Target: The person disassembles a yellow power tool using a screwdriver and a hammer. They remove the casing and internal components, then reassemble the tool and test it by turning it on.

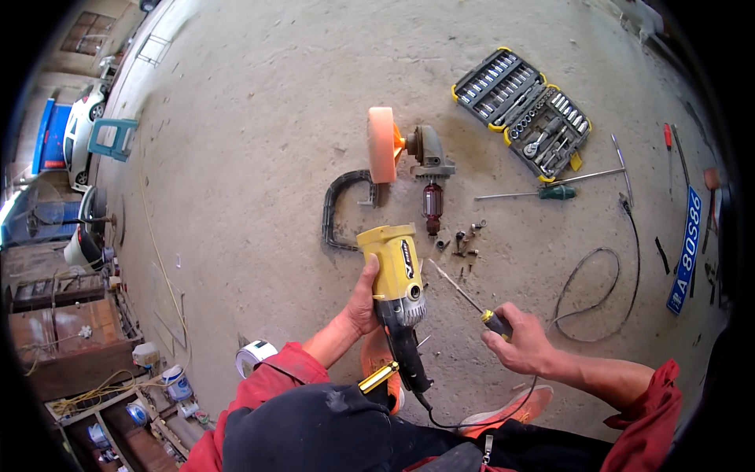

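My left hand (362, 303) is wrapped around the yellow motor housing (399, 271) of a polisher, its black handle pointing down toward my lap. In my right hand (521, 340) is a screwdriver (495, 323) with a dark and yellow handle. The screwdriver's shaft points up and left, its tip beside the housing and apart from it. Beyond them on the floor lies the polisher's gear head (429, 153), with an orange-pink foam pad (382, 145) on it and a dark red armature (432, 202) sticking out. A black loop handle (333, 211) rests left of that.
Loose screws and small parts (464, 242) lie right of the housing. Farther right are an opened socket set (511, 102), a green-handled screwdriver (556, 192), a looped power cord (613, 283) and a blue number plate (686, 253). A white roll (254, 358) sits by my left arm.
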Demonstrator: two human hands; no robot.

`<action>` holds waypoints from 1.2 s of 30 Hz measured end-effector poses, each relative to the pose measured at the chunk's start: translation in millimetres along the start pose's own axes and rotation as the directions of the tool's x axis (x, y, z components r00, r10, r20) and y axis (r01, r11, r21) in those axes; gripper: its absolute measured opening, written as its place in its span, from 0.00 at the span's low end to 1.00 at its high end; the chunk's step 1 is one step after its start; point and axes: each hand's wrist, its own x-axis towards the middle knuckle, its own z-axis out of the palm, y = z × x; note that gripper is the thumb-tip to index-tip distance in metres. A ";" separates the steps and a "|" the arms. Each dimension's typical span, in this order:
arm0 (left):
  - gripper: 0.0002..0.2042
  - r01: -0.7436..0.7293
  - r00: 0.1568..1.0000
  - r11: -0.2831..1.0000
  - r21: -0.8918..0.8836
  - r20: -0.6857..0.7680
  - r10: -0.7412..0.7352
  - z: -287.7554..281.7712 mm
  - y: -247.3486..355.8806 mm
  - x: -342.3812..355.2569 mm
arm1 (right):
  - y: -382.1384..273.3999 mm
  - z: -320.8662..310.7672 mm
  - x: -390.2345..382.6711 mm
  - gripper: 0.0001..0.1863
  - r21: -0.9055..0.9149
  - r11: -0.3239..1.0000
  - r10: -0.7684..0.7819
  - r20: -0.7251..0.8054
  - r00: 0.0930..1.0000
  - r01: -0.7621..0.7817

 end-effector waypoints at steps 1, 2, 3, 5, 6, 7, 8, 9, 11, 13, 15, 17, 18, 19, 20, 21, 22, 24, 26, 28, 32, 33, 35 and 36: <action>0.41 -0.004 1.000 1.000 -0.030 -0.003 0.004 2.3 1.7 2.7 | -2.6 0.1 0.0 0.19 -0.001 0.999 0.034 0.006 0.999 -0.034; 0.41 -0.020 1.000 0.998 -0.056 0.007 0.020 3.7 2.7 5.8 | -4.8 0.4 0.0 0.19 -0.003 0.998 0.067 0.012 0.998 -0.067; 0.42 -0.038 0.999 0.996 -0.082 0.019 0.039 5.1 4.4 10.4 | -6.8 0.2 0.4 0.19 0.007 0.997 0.077 0.012 0.997 -0.077; 0.46 -0.016 0.997 0.993 -0.121 0.077 0.025 1.9 9.8 20.9 | -10.2 0.9 1.1 0.19 0.025 0.995 0.095 0.011 0.995 -0.096; 0.45 -0.021 0.994 0.993 -0.119 0.100 0.033 2.6 12.0 22.8 | -11.4 0.9 1.5 0.20 0.040 0.994 0.100 0.018 0.995 -0.101; 0.45 -0.027 0.992 0.993 -0.118 0.122 0.041 3.8 14.4 24.2 | -12.5 1.4 1.3 0.20 0.056 0.993 0.105 0.025 0.994 -0.106; 0.45 -0.033 0.988 0.993 -0.117 0.144 0.050 4.6 16.8 25.5 | -14.2 1.2 1.3 0.20 0.071 0.991 0.109 0.033 0.994 -0.111; 0.46 -0.027 0.987 0.993 -0.119 0.155 0.046 2.9 17.0 24.7 | -15.8 1.7 0.8 0.20 0.071 0.993 0.088 0.030 0.996 -0.090; 0.48 0.006 0.977 0.984 -0.178 0.212 0.033 0.7 17.7 20.4 | -19.8 0.9 -0.9 0.20 0.072 0.996 0.046 0.025 0.999 -0.048; 0.51 0.055 0.970 0.970 -0.238 0.242 0.004 2.1 18.1 16.4 | -18.9 2.0 -2.6 0.19 0.055 0.998 0.031 0.030 0.999 -0.033; 0.52 0.087 0.976 0.950 -0.299 0.219 -0.021 -0.4 16.1 11.4 | -17.9 1.1 -5.2 0.19 0.018 1.000 -0.006 0.031 0.999 0.006; 0.53 0.108 0.974 0.930 -0.351 0.223 -0.029 -2.3 16.4 3.8 | -17.6 -2.0 -9.2 0.18 -0.039 0.997 -0.066 0.029 0.997 0.067; 0.53 0.105 0.971 0.931 -0.349 0.237 -0.021 -5.9 15.1 2.2 | -17.8 -4.0 -10.9 0.17 -0.066 0.993 -0.101 0.029 0.994 0.103; 0.54 0.103 0.968 0.932 -0.347 0.251 -0.013 -11.1 13.1 1.7 | -18.0 -6.1 -12.2 0.17 -0.092 0.986 -0.135 0.030 0.990 0.137; 0.54 0.101 0.964 0.933 -0.345 0.266 -0.006 -14.6 11.8 1.0 | -18.3 -8.1 -13.2 0.17 -0.118 0.978 -0.169 0.030 0.985 0.171; 0.55 0.089 0.964 0.941 -0.327 0.264 0.001 -15.5 11.6 0.1 | -17.6 -9.5 -13.4 0.17 -0.131 0.968 -0.213 0.026 0.977 0.214; 0.56 0.102 0.961 0.935 -0.341 0.277 -0.003 -17.0 10.8 -0.9 | -17.0 -10.9 -13.2 0.16 -0.144 0.956 -0.256 0.023 0.966 0.257; 0.56 0.129 0.952 0.921 -0.367 0.306 -0.012 -19.5 9.3 -1.9 | -19.6 -14.1 -13.1 0.17 -0.168 0.938 -0.305 0.022 0.952 0.305; 0.56 0.155 0.935 0.912 -0.379 0.353 -0.011 -18.8 8.6 -2.1 | -25.2 -18.8 -13.6 0.17 -0.189 0.930 -0.317 0.029 0.948 0.317; 0.56 0.161 0.932 0.913 -0.375 0.363 -0.016 -19.0 10.0 -3.5 | -30.1 -22.5 -13.1 0.17 -0.217 0.921 -0.324 0.039 0.945 0.324; 0.56 0.146 0.943 0.930 -0.337 0.332 -0.027 -19.7 12.3 -4.5 | -34.0 -27.3 -15.3 0.17 -0.235 0.912 -0.338 0.031 0.941 0.335; 0.56 0.139 0.946 0.934 -0.330 0.324 -0.026 -20.2 12.6 -5.1 | -33.8 -27.4 -14.8 0.17 -0.246 0.911 -0.336 0.026 0.941 0.332; 0.54 0.122 0.942 0.943 -0.311 0.336 -0.011 -21.3 12.9 -7.6 | -33.2 -27.1 -13.7 0.16 -0.268 0.907 -0.333 0.016 0.943 0.325; 0.54 0.114 0.939 0.946 -0.302 0.344 -0.003 -19.8 13.4 -8.2 | -33.3 -27.2 -13.6 0.16 -0.268 0.907 -0.334 0.013 0.943 0.325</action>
